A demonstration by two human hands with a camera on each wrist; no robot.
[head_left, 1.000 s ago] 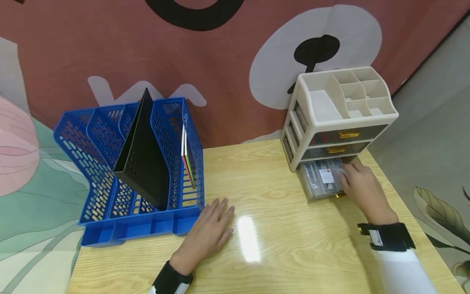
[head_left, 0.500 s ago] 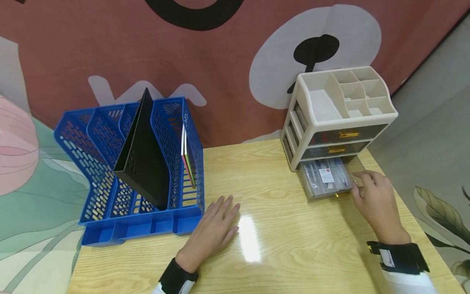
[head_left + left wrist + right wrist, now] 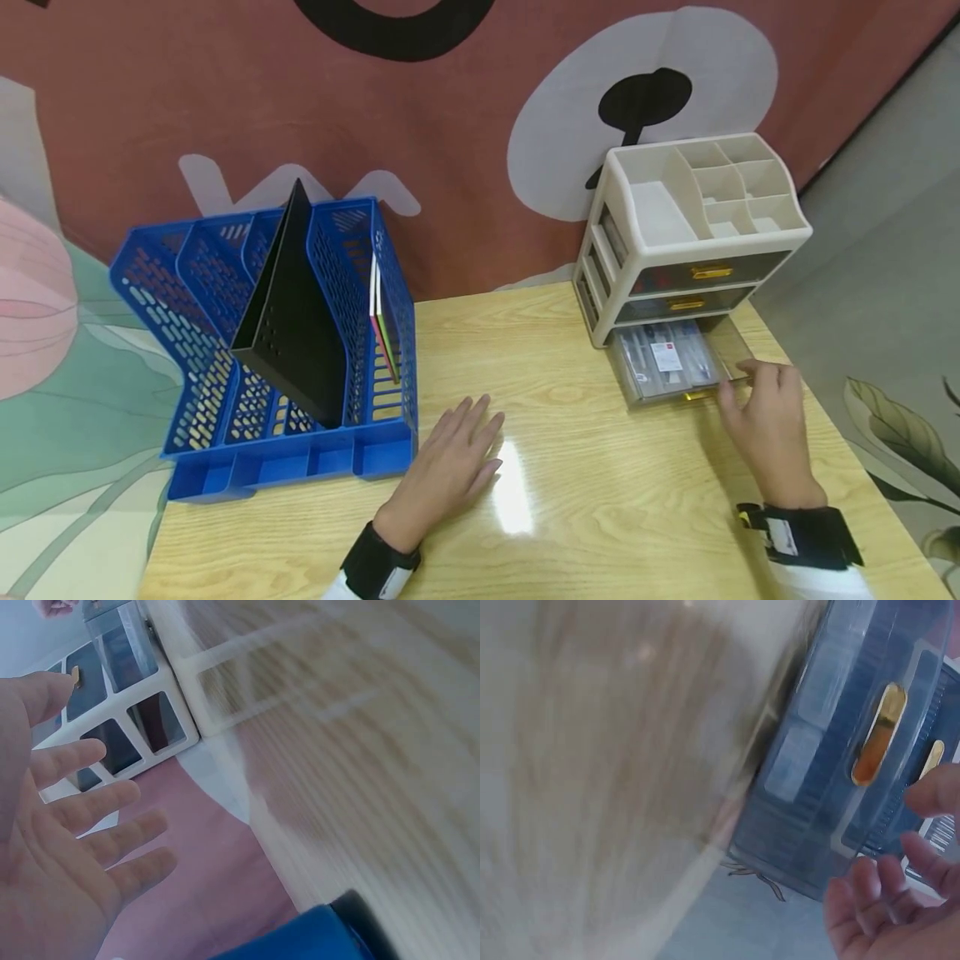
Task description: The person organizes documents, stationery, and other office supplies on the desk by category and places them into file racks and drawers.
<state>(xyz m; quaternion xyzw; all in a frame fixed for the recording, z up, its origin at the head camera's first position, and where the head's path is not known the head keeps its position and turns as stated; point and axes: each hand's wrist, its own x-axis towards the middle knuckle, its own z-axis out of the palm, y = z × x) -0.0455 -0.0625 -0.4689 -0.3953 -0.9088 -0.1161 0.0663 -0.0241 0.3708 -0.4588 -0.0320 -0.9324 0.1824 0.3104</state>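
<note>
My right hand [image 3: 771, 437] is at the right front corner of the pulled-out bottom drawer [image 3: 731, 348], its fingers loosely bent. In the right wrist view the fingers [image 3: 892, 885] hang beside the drawer's clear front, below the gold handle [image 3: 877, 742], gripping nothing; whether a fingertip touches the edge I cannot tell. Inside the drawer lies a clear pack [image 3: 678, 362] with a white label; its contents are hard to make out. The drawer belongs to a cream desktop organizer [image 3: 622, 250]. My left hand [image 3: 442, 475], fingers spread and holding nothing, is over the table near the blue file rack [image 3: 382, 450].
A black folder [image 3: 300, 333] leans in the rack, and two thin booklets [image 3: 384, 329] stand in its right slot. Two upper drawers of the organizer are closed, with gold handles [image 3: 711, 272]. Behind the wooden table [image 3: 570, 500] hangs a patterned cloth [image 3: 465, 167].
My right hand has come away from over the pack, moving right and toward me to the drawer's front corner. My left hand has drifted slightly right. The drawer stays pulled out.
</note>
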